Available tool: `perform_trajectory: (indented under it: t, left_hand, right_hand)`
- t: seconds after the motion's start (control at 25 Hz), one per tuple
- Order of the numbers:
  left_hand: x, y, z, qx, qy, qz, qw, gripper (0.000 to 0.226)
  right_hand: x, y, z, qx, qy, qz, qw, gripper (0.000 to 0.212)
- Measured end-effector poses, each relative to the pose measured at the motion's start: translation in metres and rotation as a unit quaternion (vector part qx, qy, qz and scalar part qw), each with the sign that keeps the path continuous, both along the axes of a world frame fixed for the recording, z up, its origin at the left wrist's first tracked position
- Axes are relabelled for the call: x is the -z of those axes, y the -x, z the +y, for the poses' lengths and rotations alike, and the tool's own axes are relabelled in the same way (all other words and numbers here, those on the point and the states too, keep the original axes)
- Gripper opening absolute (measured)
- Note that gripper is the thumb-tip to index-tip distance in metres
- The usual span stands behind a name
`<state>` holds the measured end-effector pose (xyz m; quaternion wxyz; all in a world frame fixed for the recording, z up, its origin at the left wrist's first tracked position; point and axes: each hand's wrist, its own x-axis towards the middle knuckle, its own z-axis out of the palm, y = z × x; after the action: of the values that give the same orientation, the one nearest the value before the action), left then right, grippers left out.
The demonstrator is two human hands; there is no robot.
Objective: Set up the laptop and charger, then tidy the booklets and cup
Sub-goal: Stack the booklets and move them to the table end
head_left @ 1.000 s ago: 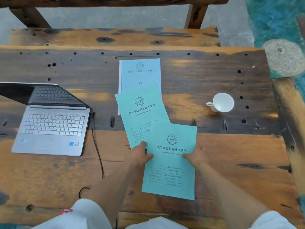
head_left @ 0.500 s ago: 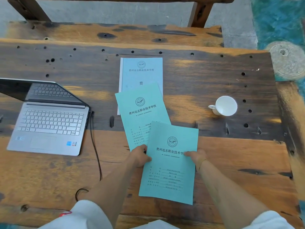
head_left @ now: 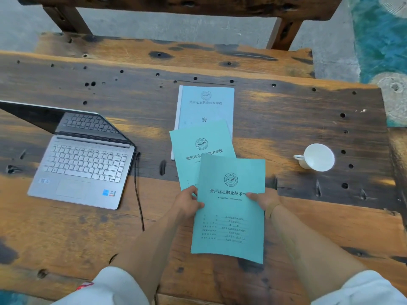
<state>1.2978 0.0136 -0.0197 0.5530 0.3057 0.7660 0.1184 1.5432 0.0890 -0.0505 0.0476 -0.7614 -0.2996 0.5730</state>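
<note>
Three booklets lie overlapped in a row down the middle of the wooden table (head_left: 66, 234). The nearest teal booklet (head_left: 230, 219) is gripped at both side edges, by my left hand (head_left: 188, 202) and my right hand (head_left: 263, 200). It overlaps a second teal booklet (head_left: 198, 155), which covers the near end of a pale blue booklet (head_left: 206, 106). An open silver laptop (head_left: 81, 164) sits at the left, with a black charger cable (head_left: 138, 194) running from its right side toward me. A white cup (head_left: 317, 158) lies tilted at the right.
A wooden bench (head_left: 176, 53) stands behind the table, with a dark beam above it. Teal patterned floor (head_left: 378, 40) shows at the far right. The table's right edge runs just past the cup.
Both hands have lifted the nearest teal booklet and slid it away from me, further over the second teal one. The view has shifted left and closer.
</note>
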Motion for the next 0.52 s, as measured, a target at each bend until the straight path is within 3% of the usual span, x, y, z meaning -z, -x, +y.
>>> perform_trajectory:
  t: [0.32,0.52]
  left_hand:
    - [-0.003,0.056,0.053,-0.089,-0.02,0.047,0.995,0.017]
    - [0.002,0.075,0.069,-0.023,0.012,0.121,0.992,0.024]
  right_hand:
    - [-0.022,0.086,0.087,-0.062,-0.108,-0.026,0.992,0.028]
    - [-0.012,0.104,0.104,-0.095,-0.154,-0.08,0.98,0.024]
